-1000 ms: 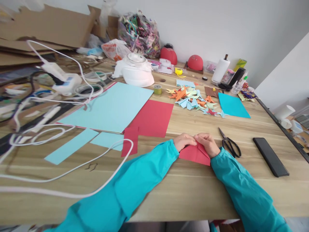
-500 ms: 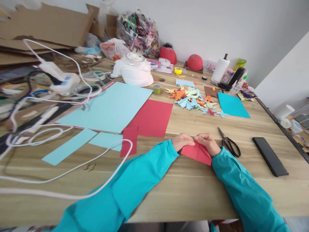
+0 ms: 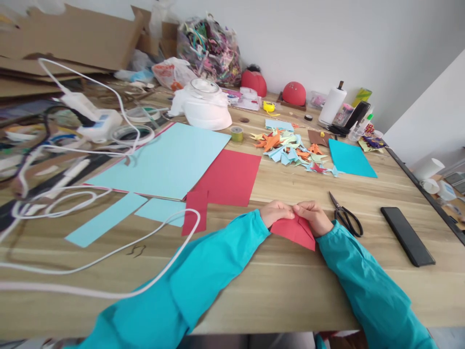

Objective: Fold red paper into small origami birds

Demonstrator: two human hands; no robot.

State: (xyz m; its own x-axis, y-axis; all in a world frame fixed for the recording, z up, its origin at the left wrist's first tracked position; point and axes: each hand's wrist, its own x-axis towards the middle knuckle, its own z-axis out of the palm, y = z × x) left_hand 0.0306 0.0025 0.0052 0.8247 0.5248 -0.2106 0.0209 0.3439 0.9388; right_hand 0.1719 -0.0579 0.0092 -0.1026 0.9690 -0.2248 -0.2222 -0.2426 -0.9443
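Observation:
A folded piece of red paper [image 3: 293,231] lies on the wooden table [image 3: 283,286] in front of me. My left hand [image 3: 276,212] pinches its upper left edge, fingers curled. My right hand [image 3: 313,216] grips its upper right part, fingers bent over the fold. The two hands meet fingertip to fingertip above the paper. Both arms wear teal sleeves.
Black scissors [image 3: 346,217] and a dark phone [image 3: 407,236] lie to the right. Red sheets [image 3: 229,177], light blue sheets [image 3: 170,161], a teal sheet [image 3: 349,158] and a pile of folded paper figures [image 3: 290,149] lie beyond. White cables [image 3: 90,261] loop at the left.
The red paper has shifted slightly under the hands; its lower right corner sits a little differently. Both hands stay at the same spot.

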